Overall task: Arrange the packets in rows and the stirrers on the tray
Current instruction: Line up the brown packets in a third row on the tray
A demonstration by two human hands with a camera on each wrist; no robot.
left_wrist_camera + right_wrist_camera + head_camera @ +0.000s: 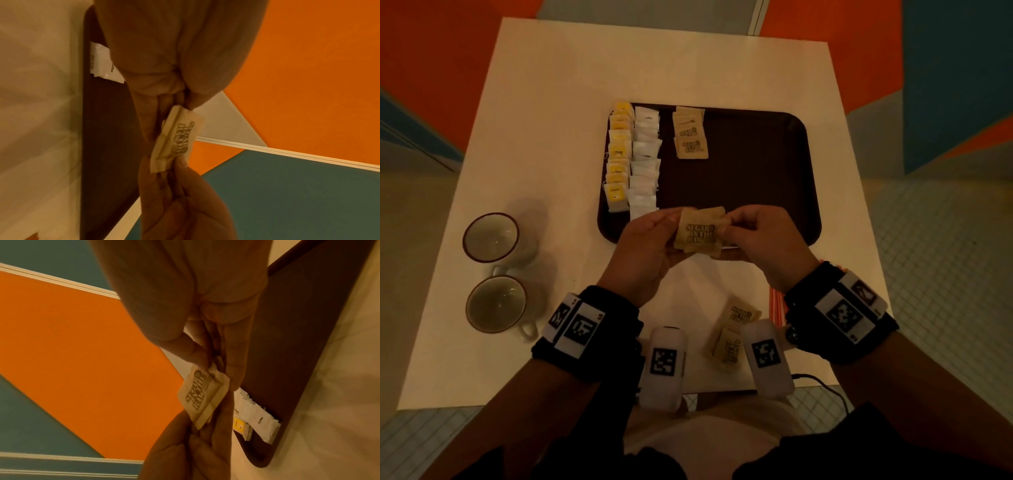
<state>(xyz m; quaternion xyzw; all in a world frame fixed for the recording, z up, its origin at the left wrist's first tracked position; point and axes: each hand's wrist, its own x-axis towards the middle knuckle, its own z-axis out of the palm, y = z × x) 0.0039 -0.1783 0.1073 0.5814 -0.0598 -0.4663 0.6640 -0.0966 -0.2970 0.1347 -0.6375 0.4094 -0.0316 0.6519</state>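
Observation:
A dark brown tray (756,171) lies on the white table. On its left side run a row of yellow packets (617,157), a row of white packets (643,161) and a short row of brown sugar packets (690,137). Above the tray's near edge both hands hold a small stack of brown sugar packets (700,233): my left hand (654,240) grips its left end, my right hand (753,236) pinches its right end. The stack (176,139) shows edge-on in the left wrist view and face-on (202,395) in the right wrist view. Red-striped stirrers (777,305) lie on the table under my right wrist.
Two empty cups (493,240) (498,305) stand at the table's left edge. Loose brown sugar packets (739,315) lie on the table near its front edge. The tray's right half (774,192) holds nothing.

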